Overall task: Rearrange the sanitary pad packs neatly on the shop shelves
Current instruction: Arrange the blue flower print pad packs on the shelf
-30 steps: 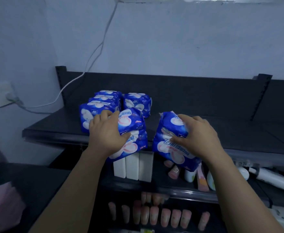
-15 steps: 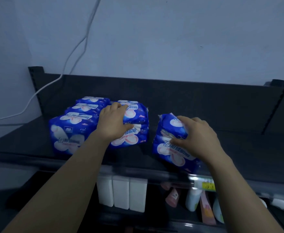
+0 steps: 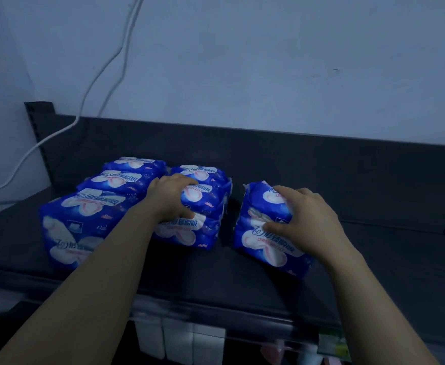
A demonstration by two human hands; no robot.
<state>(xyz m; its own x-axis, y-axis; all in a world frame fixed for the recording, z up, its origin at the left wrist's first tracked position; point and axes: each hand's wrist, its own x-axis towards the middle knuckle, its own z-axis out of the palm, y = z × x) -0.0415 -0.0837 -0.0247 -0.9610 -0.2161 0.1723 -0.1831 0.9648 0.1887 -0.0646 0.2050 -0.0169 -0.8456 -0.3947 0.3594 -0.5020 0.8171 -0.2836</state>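
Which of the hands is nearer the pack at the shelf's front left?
Left. The left hand grips the stacked packs just right of that front-left pack; the right hand grips a lone pack farther right.

Dim, bluish, soft wide-angle view

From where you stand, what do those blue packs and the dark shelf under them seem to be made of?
Blue packs: likely thin glossy plastic film; it wrinkles, shines, and dents under the right hand. Dark shelf: probably painted metal, matt finish; flat sheet with a slotted upright at the back corner.
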